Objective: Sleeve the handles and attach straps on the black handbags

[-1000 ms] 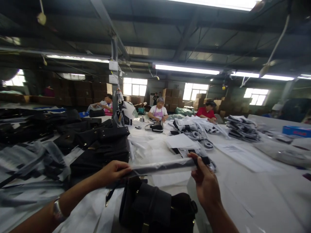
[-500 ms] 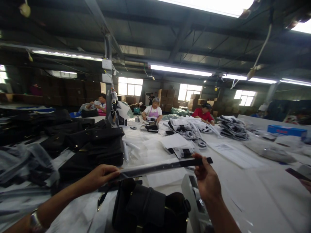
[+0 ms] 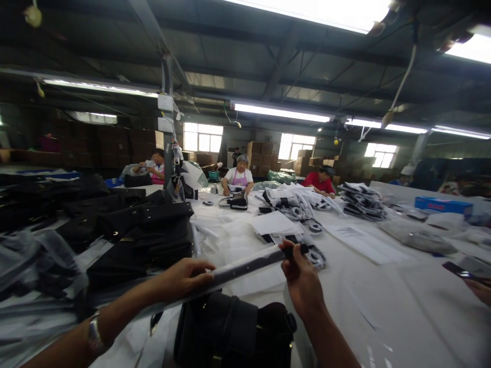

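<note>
Has brought left hand and right hand closer together since half a second ago, at lower centre of the frame. Holds between them, above a black bag, a thin dark strap, slanting up rightward, mostly under a cloudy plastic sleeve. Grips sleeve and strap in closed left fingers; pinches the strap's far end between right thumb and fingers. Shows more black along the sleeve than before.

The left hand hides a stretch of the sleeved black strap, and the right hand covers part of it near its far end. The lower edge cuts off the black bag; the right edge crops another person's hand. Lettering on the blue box is blurred.
</note>
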`<act>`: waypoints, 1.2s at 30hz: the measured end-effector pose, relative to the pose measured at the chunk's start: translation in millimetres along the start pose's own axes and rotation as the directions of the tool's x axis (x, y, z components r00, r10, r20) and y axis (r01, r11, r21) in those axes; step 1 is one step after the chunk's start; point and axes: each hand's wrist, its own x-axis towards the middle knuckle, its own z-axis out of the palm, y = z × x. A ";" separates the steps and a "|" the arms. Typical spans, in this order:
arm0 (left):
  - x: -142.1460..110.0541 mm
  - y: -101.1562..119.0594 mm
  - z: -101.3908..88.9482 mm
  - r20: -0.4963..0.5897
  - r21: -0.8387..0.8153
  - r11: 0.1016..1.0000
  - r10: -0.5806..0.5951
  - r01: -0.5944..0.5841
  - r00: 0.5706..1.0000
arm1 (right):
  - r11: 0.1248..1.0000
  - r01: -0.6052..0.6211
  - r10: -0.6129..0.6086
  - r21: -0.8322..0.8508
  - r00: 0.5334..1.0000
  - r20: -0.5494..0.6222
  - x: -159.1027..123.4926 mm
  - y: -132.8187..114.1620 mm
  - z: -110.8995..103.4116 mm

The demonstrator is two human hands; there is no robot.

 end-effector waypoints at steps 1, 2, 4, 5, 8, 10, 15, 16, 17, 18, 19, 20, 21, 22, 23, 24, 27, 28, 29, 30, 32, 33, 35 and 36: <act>5.7 7.7 3.5 -0.001 0.009 1.000 0.017 -0.017 1.000 | 1.000 0.001 -0.001 -0.007 1.000 0.013 -1.7 0.8 3.8; 11.4 15.7 7.5 0.001 0.000 0.999 0.033 -0.033 0.999 | 1.000 0.003 -0.002 -0.018 1.000 0.029 -3.3 1.2 7.0; 22.6 31.6 17.1 0.057 -0.082 0.995 0.062 -0.057 0.996 | 0.999 0.009 -0.006 -0.053 0.998 0.061 -6.1 0.6 11.4; 27.6 38.8 22.3 0.107 -0.137 0.989 0.074 -0.059 0.991 | 0.997 0.015 -0.010 -0.072 0.997 0.073 -7.5 -0.6 12.5; 38.0 53.1 37.1 0.123 -0.146 0.985 0.110 -0.092 0.986 | 0.991 0.047 -0.037 -0.123 0.995 0.088 -13.2 -7.6 10.7; 40.7 54.2 43.3 -0.062 0.089 0.979 0.189 -0.183 0.980 | 0.983 0.082 -0.071 -0.165 0.995 0.073 -18.9 -13.2 5.8; 37.8 37.6 47.1 -0.225 0.673 0.698 0.509 -0.246 0.831 | 0.949 0.123 -0.101 -0.289 0.991 0.089 -35.2 -14.2 -14.7; 36.4 34.8 47.8 -0.209 0.703 0.664 0.533 -0.253 0.820 | 0.947 0.114 -0.091 -0.301 0.992 0.087 -37.7 -11.6 -19.4; 34.7 33.2 49.0 -0.200 0.715 0.650 0.542 -0.257 0.816 | 0.948 0.101 -0.082 -0.303 0.994 0.076 -39.8 -8.6 -24.1; 32.9 33.0 50.6 -0.198 0.709 0.656 0.535 -0.257 0.821 | 0.952 0.087 -0.072 -0.294 0.996 0.061 -41.5 -5.4 -28.5; 31.0 34.1 52.6 -0.198 0.687 0.681 0.510 -0.252 0.837 | 0.959 0.071 -0.061 -0.274 0.997 0.044 -42.9 -2.4 -32.6; 29.1 36.5 54.8 -0.199 0.650 0.721 0.465 -0.239 0.862 | 0.966 0.054 -0.048 -0.252 0.998 0.029 -44.1 0.3 -36.2; 27.4 39.8 56.9 -0.195 0.602 0.768 0.407 -0.219 0.892 | 0.973 0.035 -0.032 -0.229 0.999 0.017 -45.3 2.6 -39.3; 26.4 43.8 59.0 -0.186 0.547 0.815 0.338 -0.188 0.922 | 0.979 0.017 -0.016 -0.205 1.000 0.008 -46.6 4.4 -41.7; 26.1 48.0 60.7 -0.167 0.489 0.859 0.261 -0.150 0.951 | 0.984 -0.004 0.004 -0.180 1.000 0.002 -48.1 5.8 -43.6; 27.0 52.1 62.2 -0.135 0.427 0.898 0.179 -0.106 0.974 | 0.988 -0.026 0.027 -0.154 1.000 -0.001 -49.9 7.0 -45.0; 36.9 63.1 65.8 -0.024 0.263 0.965 -0.003 0.009 1.000 | 0.992 -0.095 0.096 -0.079 0.995 0.007 -56.7 9.6 -47.0; 42.2 66.5 67.2 0.004 0.228 0.974 -0.017 0.015 1.000 | 0.991 -0.115 0.116 -0.061 0.993 0.018 -59.2 10.4 -47.3; 47.9 70.1 68.7 0.027 0.207 0.978 -0.011 0.005 1.000 | 0.990 -0.131 0.133 -0.047 0.991 0.032 -61.6 11.1 -47.6; 53.5 74.1 70.6 0.050 0.199 0.980 0.005 -0.015 0.999 | 0.989 -0.145 0.146 -0.038 0.988 0.047 -63.7 11.7 -47.9; 63.6 83.8 75.3 0.124 0.192 0.980 0.036 -0.060 0.992 | 0.987 -0.160 0.162 -0.031 0.984 0.070 -67.0 12.4 -48.3; 67.6 89.3 78.1 0.169 0.179 0.981 0.048 -0.078 0.985 | 0.986 -0.161 0.163 -0.033 0.984 0.073 -68.0 12.2 -48.6; 72.9 99.9 84.2 0.238 0.133 0.985 0.074 -0.108 0.968 | 0.987 -0.153 0.156 -0.047 0.985 0.068 -69.2 10.6 -49.9; 74.3 104.1 87.4 0.248 0.105 0.987 0.088 -0.118 0.965 | 0.987 -0.146 0.150 -0.064 0.987 0.063 -69.5 9.3 -51.1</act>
